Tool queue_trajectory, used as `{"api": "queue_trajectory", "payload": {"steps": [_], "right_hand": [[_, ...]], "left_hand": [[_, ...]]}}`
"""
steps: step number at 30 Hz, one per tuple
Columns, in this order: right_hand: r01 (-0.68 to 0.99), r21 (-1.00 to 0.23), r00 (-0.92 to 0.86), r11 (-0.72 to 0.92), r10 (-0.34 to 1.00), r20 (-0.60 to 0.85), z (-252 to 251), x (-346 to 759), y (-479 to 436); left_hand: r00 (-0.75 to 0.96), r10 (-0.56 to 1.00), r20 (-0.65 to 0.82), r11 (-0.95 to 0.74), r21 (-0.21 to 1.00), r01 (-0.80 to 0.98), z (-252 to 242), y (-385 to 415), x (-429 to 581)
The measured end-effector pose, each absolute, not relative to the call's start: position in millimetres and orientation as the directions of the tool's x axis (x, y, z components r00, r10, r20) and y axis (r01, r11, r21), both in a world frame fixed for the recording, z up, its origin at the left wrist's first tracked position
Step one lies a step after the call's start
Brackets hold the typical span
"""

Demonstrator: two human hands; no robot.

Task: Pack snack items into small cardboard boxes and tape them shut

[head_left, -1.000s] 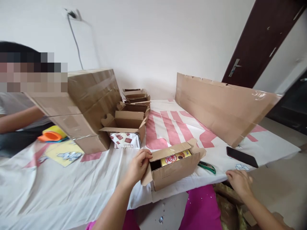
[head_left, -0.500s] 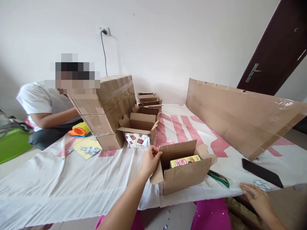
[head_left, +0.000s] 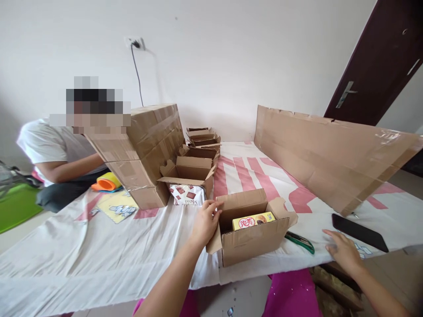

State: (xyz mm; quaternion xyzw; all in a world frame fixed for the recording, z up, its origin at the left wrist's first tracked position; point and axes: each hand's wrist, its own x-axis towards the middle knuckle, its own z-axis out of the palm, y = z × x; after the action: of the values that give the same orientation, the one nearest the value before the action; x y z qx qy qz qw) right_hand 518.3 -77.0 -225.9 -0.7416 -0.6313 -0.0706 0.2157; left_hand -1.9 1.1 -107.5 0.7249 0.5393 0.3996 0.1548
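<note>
In the head view my left hand pinches the left edge of an open cardboard box near the table's front edge. Inside that box lies a yellow snack box with red lettering. My right hand is empty, forefinger stretched out, over the front right of the cloth. Between it and the cardboard box lies a green box cutter. A black phone rests just beyond my right hand. Behind my left hand a white packet with brown squares leans against another open carton.
Taped cartons are stacked at the left, with a person sitting behind them. More open cartons line up toward the wall. A long cardboard panel stands at the right. An orange and yellow roll lies at the left.
My right hand has moved up and slightly left from the table's edge onto the cloth, its fingers stretching out. My left hand stays on the box. The view has shifted slightly.
</note>
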Motion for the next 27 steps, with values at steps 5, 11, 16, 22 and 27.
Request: {"api": "queue_trajectory", "payload": {"steps": [5, 11, 16, 22, 27], "right_hand": [[0.987, -0.139, -0.010, 0.076, 0.905, 0.426, -231.3, 508.1, -88.0], [0.972, -0.224, 0.039, 0.075, 0.885, 0.464, -239.1, 501.1, -93.1], [0.975, -0.222, 0.120, 0.004, 0.832, 0.542, -241.5, 506.7, -85.1], [0.952, -0.299, 0.246, -0.069, 0.752, 0.612, -187.4, 482.2, -68.8], [0.914, -0.326, 0.101, 0.241, 0.643, 0.759, -86.9, 385.6, -74.7]], "left_hand": [[0.186, 0.872, 0.453, -0.396, 0.428, 0.812, -98.3, -1.3, -4.0], [0.425, 0.799, 0.426, -0.553, 0.242, 0.797, -82.1, -34.7, 5.0], [0.471, 0.833, 0.289, -0.543, 0.270, 0.795, -89.7, -49.1, 11.6], [0.469, 0.876, 0.111, -0.476, 0.350, 0.806, -81.6, -51.3, 14.9], [0.460, 0.883, 0.096, -0.458, 0.390, 0.799, -80.9, -52.9, 17.6]]}}
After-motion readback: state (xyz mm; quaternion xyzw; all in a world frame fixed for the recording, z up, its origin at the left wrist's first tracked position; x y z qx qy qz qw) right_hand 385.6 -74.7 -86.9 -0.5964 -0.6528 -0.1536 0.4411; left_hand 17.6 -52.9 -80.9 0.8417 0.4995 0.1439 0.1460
